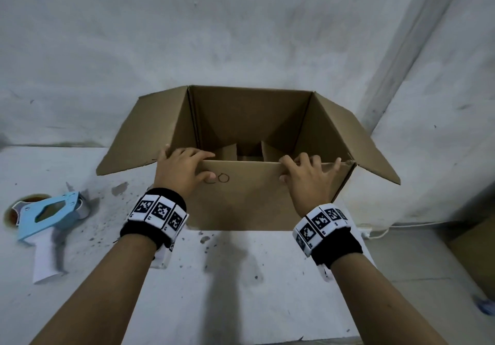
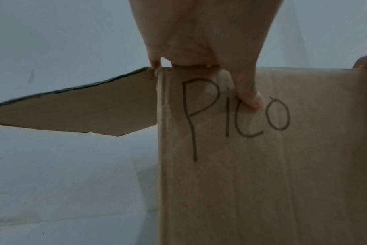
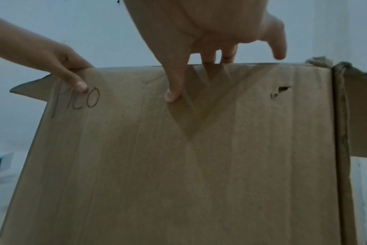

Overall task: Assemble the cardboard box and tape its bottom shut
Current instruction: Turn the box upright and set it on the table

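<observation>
A brown cardboard box [image 1: 241, 205] stands on the white table with its top open and "PICO" written on its near wall [image 2: 241, 165]. The left flap [image 1: 144, 133] and right flap [image 1: 356, 135] are splayed outwards. Inside, the bottom flaps [image 1: 227, 153] lie partly folded with a gap between them. My left hand [image 1: 198, 165] grips the near wall's top edge at the left corner, thumb [image 2: 251, 99] on the outside. My right hand [image 1: 294, 170] grips the same edge further right, thumb [image 3: 174, 94] pressed on the outside and fingers hooked over.
A blue and white tape dispenser [image 1: 45, 218] lies on the table to the left of the box. A grey wall rises right behind the box. More cardboard [image 1: 476, 251] and a white cable [image 1: 375, 230] sit low at the right, past the table's edge.
</observation>
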A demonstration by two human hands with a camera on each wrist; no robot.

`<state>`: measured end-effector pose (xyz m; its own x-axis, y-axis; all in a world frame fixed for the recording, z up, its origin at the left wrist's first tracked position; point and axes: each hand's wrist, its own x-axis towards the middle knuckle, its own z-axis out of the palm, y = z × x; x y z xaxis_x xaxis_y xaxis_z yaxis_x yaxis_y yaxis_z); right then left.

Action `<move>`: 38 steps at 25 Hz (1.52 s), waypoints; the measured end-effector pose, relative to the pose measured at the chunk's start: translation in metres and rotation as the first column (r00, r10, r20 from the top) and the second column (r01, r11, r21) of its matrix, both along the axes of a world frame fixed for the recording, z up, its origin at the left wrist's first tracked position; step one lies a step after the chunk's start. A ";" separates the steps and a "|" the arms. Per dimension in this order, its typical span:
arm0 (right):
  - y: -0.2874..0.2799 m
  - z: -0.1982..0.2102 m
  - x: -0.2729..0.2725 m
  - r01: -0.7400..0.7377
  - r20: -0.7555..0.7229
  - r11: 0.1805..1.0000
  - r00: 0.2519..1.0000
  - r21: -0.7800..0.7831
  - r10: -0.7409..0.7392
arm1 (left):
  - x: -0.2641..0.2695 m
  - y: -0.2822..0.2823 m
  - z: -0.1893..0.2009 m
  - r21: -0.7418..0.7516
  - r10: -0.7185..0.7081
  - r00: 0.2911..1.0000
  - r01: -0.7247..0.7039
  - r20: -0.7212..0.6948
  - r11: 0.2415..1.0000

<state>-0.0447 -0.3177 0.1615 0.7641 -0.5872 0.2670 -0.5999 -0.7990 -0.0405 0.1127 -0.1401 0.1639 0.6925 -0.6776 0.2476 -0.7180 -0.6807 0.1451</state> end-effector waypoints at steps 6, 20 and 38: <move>0.015 -0.001 -0.018 -0.071 0.046 0.996 0.997 0.060 0.069 | -0.006 0.021 -0.001 -0.058 -0.062 0.998 0.061 -0.014 0.996; -0.056 0.051 -0.009 0.235 -0.516 0.944 0.852 0.232 -0.086 | -0.012 0.025 -0.003 -0.176 0.139 0.970 -0.175 -0.200 0.969; -0.076 0.024 -0.023 -0.238 0.644 0.707 0.662 0.666 -0.384 | 0.003 0.025 -0.005 -0.706 -0.185 0.782 -0.399 -0.595 0.585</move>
